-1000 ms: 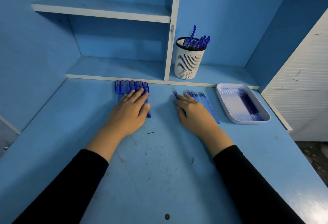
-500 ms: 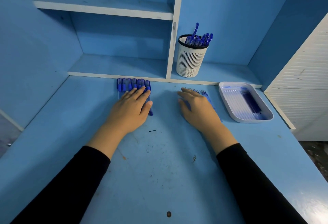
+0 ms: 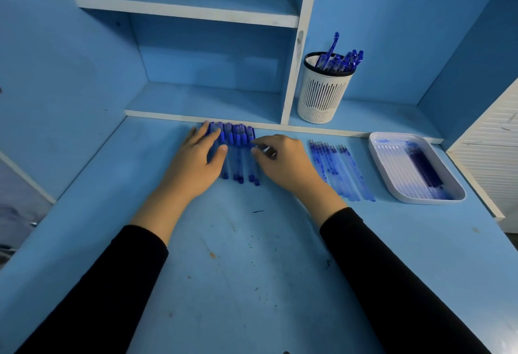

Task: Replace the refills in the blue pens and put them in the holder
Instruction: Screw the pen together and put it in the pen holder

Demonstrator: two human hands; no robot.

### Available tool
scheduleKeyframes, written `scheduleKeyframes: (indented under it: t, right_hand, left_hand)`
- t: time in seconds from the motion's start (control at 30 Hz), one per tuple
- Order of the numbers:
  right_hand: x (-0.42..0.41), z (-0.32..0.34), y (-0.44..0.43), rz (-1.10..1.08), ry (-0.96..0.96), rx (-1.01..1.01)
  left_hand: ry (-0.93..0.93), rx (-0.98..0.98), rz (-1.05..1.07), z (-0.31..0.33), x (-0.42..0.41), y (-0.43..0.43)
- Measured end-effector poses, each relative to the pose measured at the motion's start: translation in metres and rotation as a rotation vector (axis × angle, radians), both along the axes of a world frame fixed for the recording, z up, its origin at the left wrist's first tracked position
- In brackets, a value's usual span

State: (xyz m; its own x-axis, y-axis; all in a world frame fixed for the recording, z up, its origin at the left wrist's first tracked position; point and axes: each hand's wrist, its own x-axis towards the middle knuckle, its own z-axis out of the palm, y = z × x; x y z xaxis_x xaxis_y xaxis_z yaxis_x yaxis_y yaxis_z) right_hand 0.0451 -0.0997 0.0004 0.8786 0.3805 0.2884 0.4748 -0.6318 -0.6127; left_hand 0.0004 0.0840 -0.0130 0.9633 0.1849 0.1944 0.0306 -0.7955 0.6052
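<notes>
Blue pens [image 3: 238, 140], half hidden, under left hand [image 3: 196, 164]

The bench [image 3: 252, 283] was light blue, flecked with dark specks. The pens [image 3: 238, 140] had deep blue caps on clear barrels. The holder [image 3: 322, 95] was white with vertical slits, a dotted base and a black rim. The tray [image 3: 429, 201] was white, smeared blue.

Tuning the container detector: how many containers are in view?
2. A white slotted pen holder, pens in it, stands on the low shelf right of the divider; a white tray lies on the desk at far right. None looks hidden.
</notes>
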Motion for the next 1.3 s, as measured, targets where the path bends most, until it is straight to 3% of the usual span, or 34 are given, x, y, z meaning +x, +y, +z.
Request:
scheduleKeyframes:
  t: [0.23, 0.57, 0.73, 0.87, 0.93, 1.13, 1.3]
  right_hand:
    - [0.008, 0.005, 0.001, -0.011, 0.193, 0.042]
    - [0.007, 0.014, -0.006, -0.066, 0.223, -0.047]
    - [-0.003, 0.015, -0.023, -0.16, 0.375, 0.164]
    - [-0.024, 0.016, -0.032, -0.125, 0.638, 0.711]
    - [-0.036, 0.017, -0.036, -0.077, 0.674, 0.876]
    - [-0.062, 0.018, -0.04, -0.039, 0.553, 0.967]
    - [-0.072, 0.019, -0.048, 0.04, 0.502, 0.884]
  left_hand:
    - [0.06, 0.007, -0.038, -0.002, 0.001, 0.001]
    - [0.1, 0.023, -0.027, 0.002, 0.0, 0.0]
    - [-0.091, -0.024, -0.027, 0.007, -0.003, -0.011]
    - [-0.108, -0.29, -0.073, 0.015, -0.012, -0.039]
    - [-0.047, -0.464, -0.111, 0.018, -0.016, -0.054]
    - [-0.11, -0.9, -0.124, 0.029, -0.026, -0.086]
    - [-0.105, -0.988, -0.125, 0.026, -0.03, -0.085]
